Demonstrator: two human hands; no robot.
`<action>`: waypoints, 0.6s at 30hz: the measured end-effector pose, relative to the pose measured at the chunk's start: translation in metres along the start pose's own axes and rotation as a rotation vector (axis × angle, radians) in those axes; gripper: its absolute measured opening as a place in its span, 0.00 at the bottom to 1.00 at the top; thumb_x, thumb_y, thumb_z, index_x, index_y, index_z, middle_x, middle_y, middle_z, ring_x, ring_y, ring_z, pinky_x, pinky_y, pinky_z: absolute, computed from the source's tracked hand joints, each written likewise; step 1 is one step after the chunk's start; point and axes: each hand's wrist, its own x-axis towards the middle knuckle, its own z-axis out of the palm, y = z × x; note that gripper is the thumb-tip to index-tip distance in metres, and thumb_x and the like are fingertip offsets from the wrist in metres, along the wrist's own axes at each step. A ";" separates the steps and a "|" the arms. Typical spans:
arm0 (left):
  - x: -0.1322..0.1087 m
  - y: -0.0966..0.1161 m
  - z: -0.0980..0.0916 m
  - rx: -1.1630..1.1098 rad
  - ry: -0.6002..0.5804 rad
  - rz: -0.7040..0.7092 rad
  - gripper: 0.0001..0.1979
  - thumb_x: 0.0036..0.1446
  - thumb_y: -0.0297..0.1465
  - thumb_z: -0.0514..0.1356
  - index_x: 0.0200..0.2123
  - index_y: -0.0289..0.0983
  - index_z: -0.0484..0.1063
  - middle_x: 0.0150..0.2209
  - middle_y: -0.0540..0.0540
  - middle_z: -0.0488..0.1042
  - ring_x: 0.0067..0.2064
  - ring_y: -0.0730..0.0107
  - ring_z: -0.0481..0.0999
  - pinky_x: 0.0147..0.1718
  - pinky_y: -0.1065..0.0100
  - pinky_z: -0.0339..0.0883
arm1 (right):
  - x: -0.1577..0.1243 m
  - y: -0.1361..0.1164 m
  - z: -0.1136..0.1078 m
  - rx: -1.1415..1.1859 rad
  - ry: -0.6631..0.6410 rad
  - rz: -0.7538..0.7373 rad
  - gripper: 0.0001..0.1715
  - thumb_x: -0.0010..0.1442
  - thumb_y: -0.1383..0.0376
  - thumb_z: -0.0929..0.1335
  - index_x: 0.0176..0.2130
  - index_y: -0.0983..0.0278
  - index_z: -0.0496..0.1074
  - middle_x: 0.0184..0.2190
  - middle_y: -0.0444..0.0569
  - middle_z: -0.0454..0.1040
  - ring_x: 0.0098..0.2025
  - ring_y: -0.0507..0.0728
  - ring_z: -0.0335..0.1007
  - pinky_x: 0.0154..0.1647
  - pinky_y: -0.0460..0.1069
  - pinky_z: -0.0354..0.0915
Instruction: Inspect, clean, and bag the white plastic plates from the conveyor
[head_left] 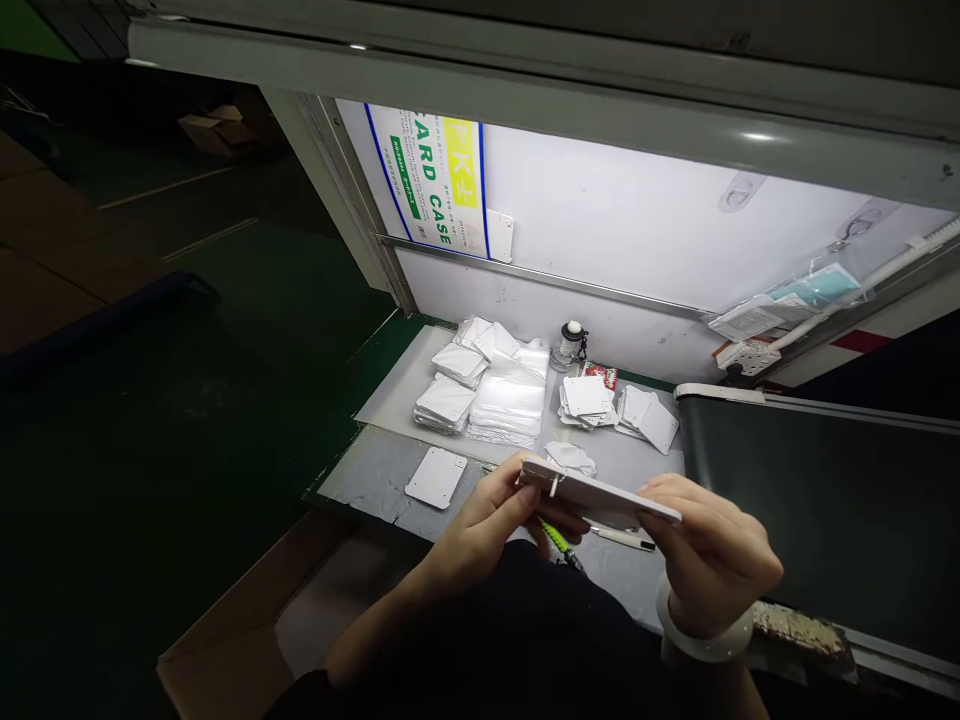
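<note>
Both my hands hold a flat white card case (600, 497) edge-on above the front of the grey work mat (375, 475). My left hand (487, 530) pinches its left end, fingers closed on it. My right hand (712, 555), with a white bangle on the wrist, grips its right end from below. Under the hands lie a green-yellow pen (559, 543) and a white pen (626, 539).
Behind the hands lie stacks of white cards (448, 400), clear plastic sleeves (514, 400), more white cards (592, 400) and a small bottle (570, 345). One loose card (436, 477) lies at the left. A dark conveyor belt (817, 500) runs on the right. An open cardboard box (247, 640) sits at the lower left.
</note>
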 end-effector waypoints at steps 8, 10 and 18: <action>0.011 -0.025 -0.020 0.662 0.577 0.424 0.11 0.51 0.37 0.65 0.34 0.37 0.74 0.35 0.46 0.71 0.36 0.67 0.69 0.33 0.70 0.63 | -0.028 0.057 0.022 0.170 -0.141 0.368 0.13 0.53 0.55 0.72 0.28 0.62 0.75 0.25 0.48 0.77 0.30 0.58 0.74 0.35 0.54 0.71; 0.015 -0.037 -0.027 0.565 0.568 0.374 0.10 0.56 0.37 0.60 0.30 0.36 0.71 0.29 0.49 0.69 0.31 0.71 0.67 0.29 0.72 0.61 | -0.039 0.103 0.036 0.168 -0.207 0.617 0.34 0.51 0.36 0.63 0.26 0.63 0.73 0.26 0.52 0.77 0.31 0.59 0.74 0.34 0.55 0.71; -0.001 -0.049 -0.067 0.588 0.866 0.381 0.12 0.53 0.38 0.62 0.28 0.35 0.69 0.22 0.53 0.64 0.25 0.76 0.62 0.24 0.75 0.57 | -0.087 0.220 0.067 -0.314 -0.322 1.119 0.20 0.61 0.52 0.66 0.34 0.68 0.70 0.34 0.48 0.73 0.35 0.53 0.70 0.39 0.52 0.67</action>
